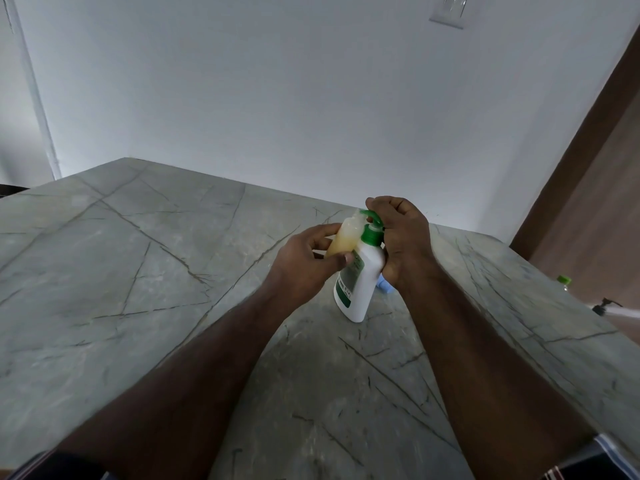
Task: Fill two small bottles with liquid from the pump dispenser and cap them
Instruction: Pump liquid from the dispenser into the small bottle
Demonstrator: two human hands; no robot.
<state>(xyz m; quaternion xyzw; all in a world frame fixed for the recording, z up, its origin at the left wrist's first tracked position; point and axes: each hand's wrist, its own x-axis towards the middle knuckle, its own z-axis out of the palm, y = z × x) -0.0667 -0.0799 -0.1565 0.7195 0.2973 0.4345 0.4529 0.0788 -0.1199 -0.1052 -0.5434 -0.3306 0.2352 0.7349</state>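
A white pump dispenser (360, 285) with a green label and a green pump head (372, 223) stands on the grey stone table (138, 271). My left hand (304, 261) grips a small clear bottle (344, 237), tilted, with its mouth up under the green spout; yellowish liquid fills most of it. My right hand (401, 237) has curled fingers over the top of the pump head, its palm beside the dispenser. A small blue object (385, 285) lies on the table behind the dispenser, mostly hidden by my right wrist.
A white wall rises behind the table, and a brown wooden panel (588, 168) stands at the right. Beyond the table's right edge a green-capped bottle (563, 281) and a thin white item (616, 310) show. Striped cloth sits at the bottom corners.
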